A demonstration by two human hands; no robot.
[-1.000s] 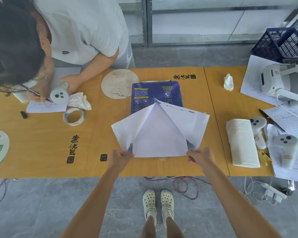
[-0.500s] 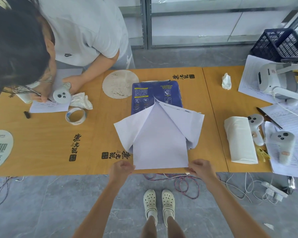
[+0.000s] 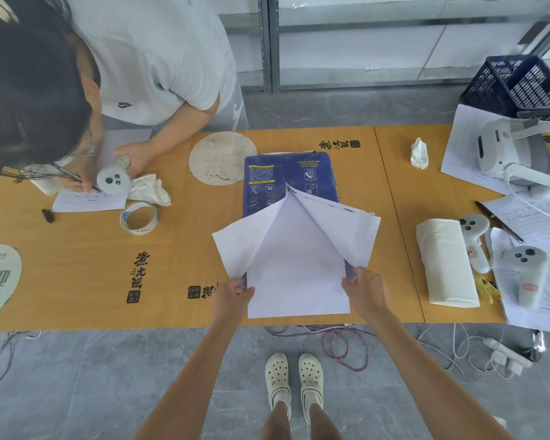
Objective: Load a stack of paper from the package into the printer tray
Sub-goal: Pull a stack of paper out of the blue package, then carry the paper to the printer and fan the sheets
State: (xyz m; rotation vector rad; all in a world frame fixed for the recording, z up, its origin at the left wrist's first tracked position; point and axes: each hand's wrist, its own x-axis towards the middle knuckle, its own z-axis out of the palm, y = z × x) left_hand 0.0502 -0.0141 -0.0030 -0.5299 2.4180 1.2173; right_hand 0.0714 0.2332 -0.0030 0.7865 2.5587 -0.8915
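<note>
Head view: both hands are pinching a paper stack out of its torn-open package at the table's near edge.

Fingers of the left hand (image 3: pixel 232 296) are closing on the stack's left side and those of the right hand (image 3: pixel 364 289) on its right side, gripping the paper stack (image 3: pixel 296 274), whose near end is lying at the near edge of the table (image 3: pixel 77 274) while its far end is sitting inside the blue package (image 3: pixel 288 179) under two peeled-back wrapper flaps (image 3: pixel 340 230). As I judge it, such narrow side grips are risking the sheets fanning or sagging in the middle and sliding off the edge, and a flap could be snagging the stack. No printer tray is showing anywhere here.
</note>
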